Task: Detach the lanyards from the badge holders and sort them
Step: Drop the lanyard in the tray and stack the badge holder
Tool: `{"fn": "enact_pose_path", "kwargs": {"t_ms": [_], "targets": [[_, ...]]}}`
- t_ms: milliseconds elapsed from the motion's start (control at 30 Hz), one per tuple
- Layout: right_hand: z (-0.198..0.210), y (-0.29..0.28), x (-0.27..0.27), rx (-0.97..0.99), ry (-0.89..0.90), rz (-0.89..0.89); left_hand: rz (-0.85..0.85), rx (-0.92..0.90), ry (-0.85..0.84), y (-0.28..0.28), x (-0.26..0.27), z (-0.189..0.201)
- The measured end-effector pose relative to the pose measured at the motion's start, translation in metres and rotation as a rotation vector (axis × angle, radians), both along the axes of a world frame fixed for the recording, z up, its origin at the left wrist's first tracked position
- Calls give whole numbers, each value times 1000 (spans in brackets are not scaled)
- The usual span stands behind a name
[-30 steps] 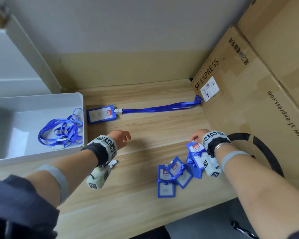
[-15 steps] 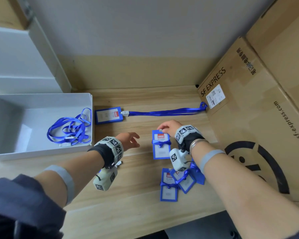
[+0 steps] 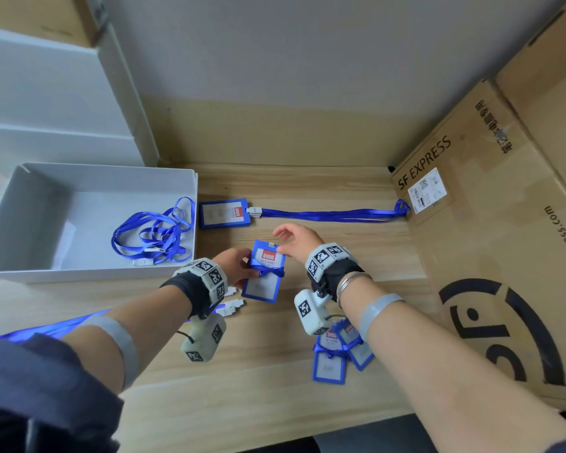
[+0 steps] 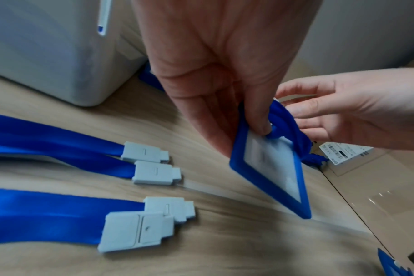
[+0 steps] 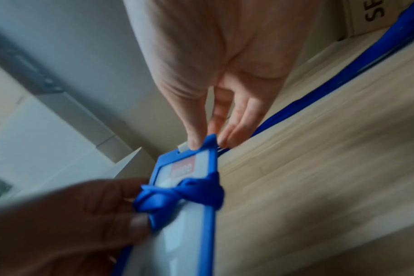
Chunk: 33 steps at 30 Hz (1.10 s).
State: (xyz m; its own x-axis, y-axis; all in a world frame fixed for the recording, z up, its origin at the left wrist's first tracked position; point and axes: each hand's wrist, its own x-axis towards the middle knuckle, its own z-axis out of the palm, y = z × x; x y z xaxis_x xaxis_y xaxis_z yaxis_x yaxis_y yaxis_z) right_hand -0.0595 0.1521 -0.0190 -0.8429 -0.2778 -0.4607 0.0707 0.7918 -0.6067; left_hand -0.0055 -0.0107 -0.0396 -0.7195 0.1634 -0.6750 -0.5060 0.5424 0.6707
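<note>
left hand point(image 3: 239, 266) gripping the lanyard-wrapped badge holder point(image 3: 264, 273) just right of the white bin point(image 3: 190, 223), right hand point(image 3: 294, 240) pinching its top edge

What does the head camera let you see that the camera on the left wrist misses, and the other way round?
Only the head view shows the loose lanyards heaped inside the white bin, the badge with its lanyard stretched out toward the cardboard box, and the pile of wrapped badges near the right forearm.

Only the left wrist view shows clearly the detached lanyard ends with grey clips lying on the table.

Both show the left hand gripping the wrapped badge holder while the right hand pinches its top.
</note>
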Motion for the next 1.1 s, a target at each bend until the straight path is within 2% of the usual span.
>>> {"fn": "enact_pose_path", "kwargs": {"t_ms": [100, 267, 500, 633, 733, 900, 1100], "targets": [[3, -3, 7, 45, 119, 89, 56, -15, -5, -8, 1, -1], [-3, -9, 19, 81, 31, 209, 102, -1, -16, -12, 2, 0], [-4, -12, 24, 126, 110, 246, 132, 73, -35, -13, 9, 1], [-8, -7, 22, 129, 153, 145, 174, 73, -8, -17, 11, 0], [-11, -2, 21, 124, 92, 74, 169, 49, 10, -24, 10, 0], [-15, 3, 19, 204, 1, 118, 116, 75, -5, -26, 10, -1], [-23, 8, 15, 14, -51, -114, -51, 36, -44, -22, 13, 2]]}}
